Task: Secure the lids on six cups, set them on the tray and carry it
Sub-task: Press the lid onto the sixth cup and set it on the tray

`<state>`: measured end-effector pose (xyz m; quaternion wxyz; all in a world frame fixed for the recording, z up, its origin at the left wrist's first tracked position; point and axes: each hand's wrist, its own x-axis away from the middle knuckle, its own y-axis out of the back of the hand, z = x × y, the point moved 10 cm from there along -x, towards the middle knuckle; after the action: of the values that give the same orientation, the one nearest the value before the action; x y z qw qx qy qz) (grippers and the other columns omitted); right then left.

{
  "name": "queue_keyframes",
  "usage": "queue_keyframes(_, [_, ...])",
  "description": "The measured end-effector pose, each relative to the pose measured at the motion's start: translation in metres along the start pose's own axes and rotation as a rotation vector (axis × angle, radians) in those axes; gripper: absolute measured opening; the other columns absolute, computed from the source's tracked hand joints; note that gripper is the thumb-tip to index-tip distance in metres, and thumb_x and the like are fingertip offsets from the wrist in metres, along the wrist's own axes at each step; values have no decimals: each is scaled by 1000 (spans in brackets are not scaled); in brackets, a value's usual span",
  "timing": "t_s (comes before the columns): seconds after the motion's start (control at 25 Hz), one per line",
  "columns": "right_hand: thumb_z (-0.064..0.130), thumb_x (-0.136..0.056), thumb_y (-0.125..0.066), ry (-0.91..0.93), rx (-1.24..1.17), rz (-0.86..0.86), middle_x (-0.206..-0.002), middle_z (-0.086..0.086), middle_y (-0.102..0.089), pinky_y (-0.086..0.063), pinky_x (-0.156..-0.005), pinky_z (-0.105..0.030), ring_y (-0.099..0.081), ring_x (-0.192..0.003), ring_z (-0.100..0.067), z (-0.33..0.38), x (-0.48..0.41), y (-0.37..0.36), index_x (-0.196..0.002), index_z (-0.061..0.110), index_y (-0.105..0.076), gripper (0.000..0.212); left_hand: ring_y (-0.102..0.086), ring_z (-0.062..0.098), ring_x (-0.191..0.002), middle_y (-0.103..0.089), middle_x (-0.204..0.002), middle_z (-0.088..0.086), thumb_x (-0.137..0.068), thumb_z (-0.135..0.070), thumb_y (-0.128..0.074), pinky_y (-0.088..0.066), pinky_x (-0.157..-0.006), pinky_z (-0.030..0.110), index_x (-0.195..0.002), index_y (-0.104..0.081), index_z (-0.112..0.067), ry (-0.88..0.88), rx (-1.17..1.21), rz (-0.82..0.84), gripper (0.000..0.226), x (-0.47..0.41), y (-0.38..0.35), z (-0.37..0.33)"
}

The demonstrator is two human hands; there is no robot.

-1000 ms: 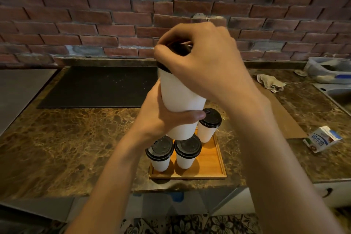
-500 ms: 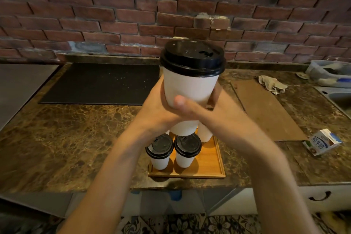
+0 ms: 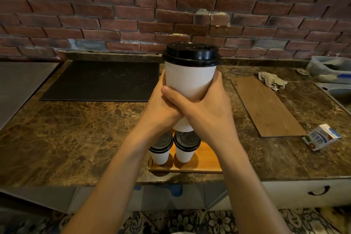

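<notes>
Cup [image 3: 190,78]: one, gripped by left hand [image 3: 161,108], right hand [image 3: 207,112]; tray [image 3: 205,159]: two cups [image 3: 160,156] [image 3: 184,155], maybe more.

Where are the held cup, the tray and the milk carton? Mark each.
held cup [image 3: 190,78], head view, white side wall.
tray [image 3: 203,157], head view, bare wooden floor.
milk carton [image 3: 319,138], head view, printed face.

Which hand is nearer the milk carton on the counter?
Right. The right hand grips the held cup on the side toward the milk carton; the left hand grips its far side.
</notes>
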<state>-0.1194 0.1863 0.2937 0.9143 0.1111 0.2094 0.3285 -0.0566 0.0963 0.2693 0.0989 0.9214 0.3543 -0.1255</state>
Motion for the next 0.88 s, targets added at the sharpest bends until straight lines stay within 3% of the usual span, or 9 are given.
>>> queue_keyframes(0.12, [61,-57,-79,-9,-53,16,-103,29,-50,-46,-75,-13,-51,-97,14,-2,-2,-1,-120,43,-34,80,-57,-17,-93,-56,-109,-18,-79,-11,-75,-47,-68,3,-127,-38,-32,11,-14,-4,64,0,0,4])
queue_keyframes(0.44, [57,-56,-83,-7,-60,32,-108,22,-56,-53,-80,-23,-56,-101,4,-2,-3,4,-124,36,-43,81,-53,-24,-91,-54,-105,-19,-75,-3,-76,-43,-65,-2,-121,-37,-34,20,-60,58,67,1,-2,4])
queue_keyframes(0.56, [54,-59,-85,-17,-97,73,-112,17,-60,-57,-84,-32,-59,-104,-1,1,-8,10,-127,35,-47,81,-57,-9,-106,-55,-120,-11,-67,-9,-81,-51,-77,10,-135,-32,-28,70,5,180,86,2,-5,5])
queue_keyframes(0.64, [48,-62,-87,-10,-151,113,-113,15,-61,-59,-82,-31,-61,-103,-2,2,-11,13,-127,34,-48,77,-58,0,-111,-55,-126,-8,-64,-15,-83,-52,-82,16,-141,-28,-27,90,56,234,95,3,-7,5])
queue_keyframes(0.8, [45,-62,-87,-1,-237,231,-112,13,-64,-57,-74,-18,-64,-99,1,6,-19,15,-127,31,-51,76,-62,-1,-104,-65,-109,-22,-65,-24,-82,-51,-76,11,-123,-43,-38,118,109,288,71,6,-12,2])
queue_keyframes(0.88, [42,-61,-87,1,-252,328,-114,9,-66,-57,-79,-21,-65,-103,-3,7,-22,13,-128,28,-52,78,-63,-1,-101,-66,-104,-23,-65,-27,-81,-50,-74,10,-116,-48,-39,124,122,336,63,8,-17,0])
